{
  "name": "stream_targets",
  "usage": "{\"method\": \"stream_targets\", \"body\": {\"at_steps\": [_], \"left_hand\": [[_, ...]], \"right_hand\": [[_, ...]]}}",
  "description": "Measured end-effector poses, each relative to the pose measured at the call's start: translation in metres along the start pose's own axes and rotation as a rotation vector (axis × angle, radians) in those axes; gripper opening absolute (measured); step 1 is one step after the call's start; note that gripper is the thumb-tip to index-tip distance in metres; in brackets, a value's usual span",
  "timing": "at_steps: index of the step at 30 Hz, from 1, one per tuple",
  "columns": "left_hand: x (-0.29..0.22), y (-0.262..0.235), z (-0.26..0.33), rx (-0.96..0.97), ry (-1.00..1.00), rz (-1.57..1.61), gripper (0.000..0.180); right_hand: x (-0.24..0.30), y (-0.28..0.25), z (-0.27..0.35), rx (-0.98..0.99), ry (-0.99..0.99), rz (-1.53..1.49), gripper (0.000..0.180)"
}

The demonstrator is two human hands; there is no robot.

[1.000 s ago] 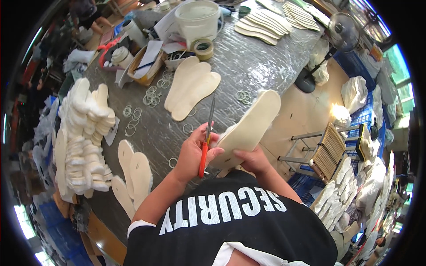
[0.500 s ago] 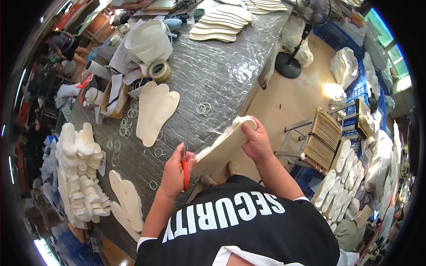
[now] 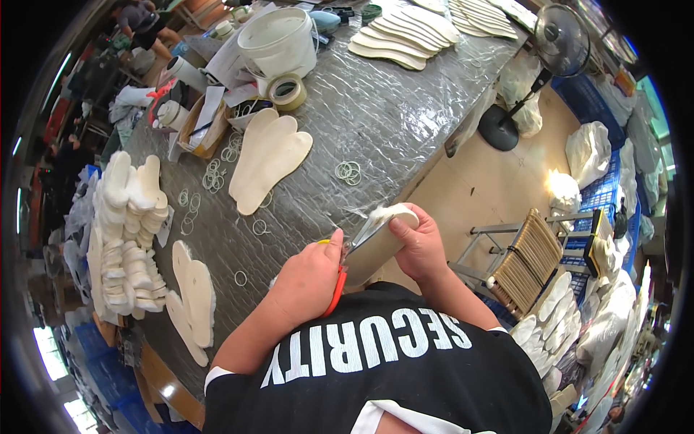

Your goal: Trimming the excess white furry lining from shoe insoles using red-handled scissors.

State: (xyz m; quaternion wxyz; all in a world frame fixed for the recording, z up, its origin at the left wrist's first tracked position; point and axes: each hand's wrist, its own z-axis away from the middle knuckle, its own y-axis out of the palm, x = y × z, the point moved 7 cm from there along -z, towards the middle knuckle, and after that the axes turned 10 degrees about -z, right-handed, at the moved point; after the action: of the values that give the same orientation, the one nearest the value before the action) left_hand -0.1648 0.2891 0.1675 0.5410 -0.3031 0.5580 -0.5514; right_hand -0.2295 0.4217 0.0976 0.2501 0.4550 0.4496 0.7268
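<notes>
My left hand (image 3: 305, 281) is closed around a pair of scissors (image 3: 337, 292) with red handles. The blades point away from me along the fluffy edge of a cream insole (image 3: 381, 249); whether they are parted is hard to see. My right hand (image 3: 421, 247) grips that insole near its far end, thumb on top and fingers beneath. White fleece shows along its upper left edge. Beyond my hands, a fan of insoles (image 3: 271, 158) lies on the table, with several thin pale rings (image 3: 348, 172) to its right. More fleece insoles (image 3: 193, 289) lie left of my left arm.
The table (image 3: 390, 108) carries a white bucket (image 3: 278, 45), a tape roll (image 3: 288, 92), flat insole stacks (image 3: 405, 35) and bundled fleece insoles (image 3: 130, 239). To the right stand a woven stool (image 3: 526, 264) and a fan (image 3: 560, 43). A person (image 3: 144, 25) is far left.
My left hand has moved right and brought the scissors against the insole's edge. The insole has turned in my right hand, its sole side tilting more. The view has shifted slightly.
</notes>
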Motion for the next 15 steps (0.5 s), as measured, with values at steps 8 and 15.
{"method": "stream_targets", "body": {"at_steps": [8, 15], "left_hand": [[0.006, 0.006, 0.000, 0.159, -0.012, 0.172, 0.044], [0.006, 0.008, 0.005, 0.139, -0.024, 0.219, 0.043]], "right_hand": [[-0.008, 0.005, -0.002, 0.112, 0.127, -0.019, 0.021], [-0.011, 0.011, -0.002, 0.125, 0.144, -0.021, 0.021]]}}
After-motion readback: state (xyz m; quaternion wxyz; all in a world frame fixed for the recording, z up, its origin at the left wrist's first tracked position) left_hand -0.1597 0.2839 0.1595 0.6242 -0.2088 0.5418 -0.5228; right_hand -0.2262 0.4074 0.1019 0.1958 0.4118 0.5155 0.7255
